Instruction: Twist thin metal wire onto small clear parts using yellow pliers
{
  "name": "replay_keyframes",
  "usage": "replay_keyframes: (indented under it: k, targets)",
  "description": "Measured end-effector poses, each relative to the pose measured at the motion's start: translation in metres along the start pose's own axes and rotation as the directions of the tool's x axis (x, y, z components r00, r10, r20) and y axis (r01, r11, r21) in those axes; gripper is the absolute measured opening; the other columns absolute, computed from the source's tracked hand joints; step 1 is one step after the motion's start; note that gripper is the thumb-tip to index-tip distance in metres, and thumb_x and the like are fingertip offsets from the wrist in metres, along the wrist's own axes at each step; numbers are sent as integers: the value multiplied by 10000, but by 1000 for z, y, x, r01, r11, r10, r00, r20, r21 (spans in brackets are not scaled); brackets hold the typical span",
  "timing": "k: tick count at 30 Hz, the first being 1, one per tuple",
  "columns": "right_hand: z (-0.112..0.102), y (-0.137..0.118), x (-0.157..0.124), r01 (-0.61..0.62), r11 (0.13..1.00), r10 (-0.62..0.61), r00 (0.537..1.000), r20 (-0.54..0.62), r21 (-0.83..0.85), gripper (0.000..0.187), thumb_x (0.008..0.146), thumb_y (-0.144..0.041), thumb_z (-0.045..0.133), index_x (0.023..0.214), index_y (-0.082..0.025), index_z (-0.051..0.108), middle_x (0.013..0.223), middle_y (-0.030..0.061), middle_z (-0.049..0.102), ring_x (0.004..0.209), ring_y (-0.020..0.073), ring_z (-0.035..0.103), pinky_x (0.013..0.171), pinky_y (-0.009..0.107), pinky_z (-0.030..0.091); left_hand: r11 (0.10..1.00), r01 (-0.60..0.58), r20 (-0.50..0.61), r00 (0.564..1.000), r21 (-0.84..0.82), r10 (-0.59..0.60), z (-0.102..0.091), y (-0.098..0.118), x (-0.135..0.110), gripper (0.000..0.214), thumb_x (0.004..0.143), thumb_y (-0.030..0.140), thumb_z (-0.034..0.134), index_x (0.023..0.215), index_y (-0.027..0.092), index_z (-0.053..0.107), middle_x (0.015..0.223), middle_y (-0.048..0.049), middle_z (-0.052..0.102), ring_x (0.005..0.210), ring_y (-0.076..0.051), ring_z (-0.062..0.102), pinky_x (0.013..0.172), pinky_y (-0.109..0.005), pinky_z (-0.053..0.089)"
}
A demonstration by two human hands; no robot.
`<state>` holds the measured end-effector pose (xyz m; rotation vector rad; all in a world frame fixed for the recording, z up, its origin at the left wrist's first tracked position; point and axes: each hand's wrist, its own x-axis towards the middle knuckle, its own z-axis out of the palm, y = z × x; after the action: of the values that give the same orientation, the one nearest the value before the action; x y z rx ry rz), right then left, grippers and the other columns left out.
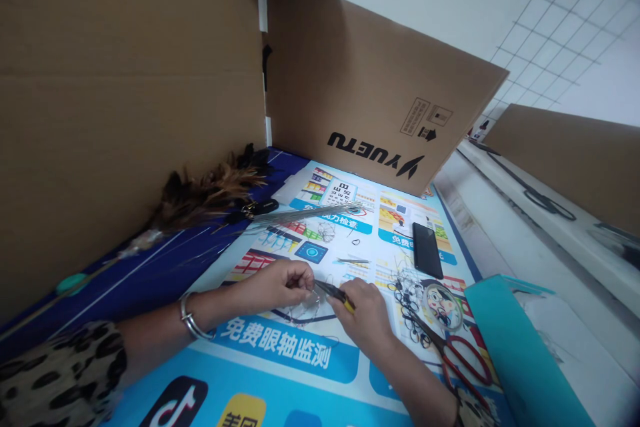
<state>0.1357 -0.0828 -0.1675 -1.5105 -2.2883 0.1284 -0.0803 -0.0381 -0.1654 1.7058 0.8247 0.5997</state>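
My left hand, with a silver bangle at its wrist, is closed in a pinch near the middle of the printed sheet. Thin wire seems to hang below its fingers, but what lies between the fingertips is too small to make out. My right hand is wrapped round a pair of pliers with dark jaws and a bit of yellow on the handle. The jaws point left and end right at my left fingertips. Short thin pieces lie just beyond my hands.
Red-handled scissors, a round clear roll and several black wire loops lie at right. Behind them is a black phone. A teal box stands far right. Silver rods and feathers lie left, by cardboard walls.
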Motion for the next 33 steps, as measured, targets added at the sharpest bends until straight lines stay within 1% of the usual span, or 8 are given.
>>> replay_keyframes:
  k: [5,8,15,20,25,33]
  targets:
    - [0,0,0,12,1000,-12,1000,-8,-23,193,823,-380,508,831,-196,564,760,21,565,745,148,507,637,240,313,1000,3,-12,1000,4,-3,0,-1,0,117,714,241,565,717,130,527,605,35,477,529,-74,401,488,-168,330]
    - [0,-1,0,12,1000,-11,1000,8,-27,190,821,-379,512,814,-195,557,765,18,563,742,146,500,632,239,305,1000,13,-18,1000,21,-13,1,-1,1,109,706,233,560,711,129,527,594,37,475,518,-73,401,479,-166,325]
    - [-2,-2,0,17,999,-15,999,48,-48,182,817,-366,517,779,-189,534,776,24,557,743,154,483,627,245,280,991,7,-62,998,133,2,2,6,0,50,674,173,541,693,127,540,582,40,490,507,-72,411,461,-157,312]
    - [-3,-4,0,16,998,-13,998,59,-55,177,823,-357,511,780,-187,530,771,28,556,733,157,475,621,247,268,984,7,-71,997,179,6,3,9,0,76,673,189,557,709,122,551,579,35,502,501,-72,414,450,-154,312]
    - [-3,-5,1,11,997,-6,998,59,-76,171,820,-357,517,787,-190,536,775,27,557,741,161,473,632,253,263,986,3,-51,999,165,5,5,7,1,112,677,213,576,740,123,554,599,26,532,511,-79,446,459,-156,332]
    - [-1,-4,0,9,997,-5,998,59,-77,159,808,-347,537,786,-190,537,779,24,556,746,159,474,639,253,262,991,24,-68,998,131,-15,6,8,1,116,682,226,571,735,124,557,599,31,526,507,-74,442,454,-152,332]
